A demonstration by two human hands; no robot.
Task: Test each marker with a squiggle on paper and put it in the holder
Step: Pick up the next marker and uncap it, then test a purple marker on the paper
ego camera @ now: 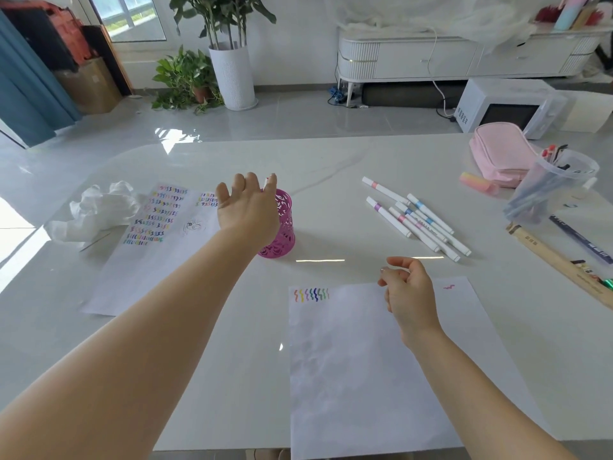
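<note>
Right hand [409, 290], loosely curled and empty, hovers over the white paper sheet's [365, 360] top edge. Farther out, the left arm stretches, its left hand [247, 207] spread open above the pink cut-out metal holder [286, 227]: the put-away step, I judge. Next calls for reaching right to the loose white-barrelled markers [418, 220].

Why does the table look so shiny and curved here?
Head view: window light leaves bright glare streaks on the glossy table, strongest near its far left edge; the wide-angle lens bows the table's edges; soft shadows fall right of the pink holder.
</note>
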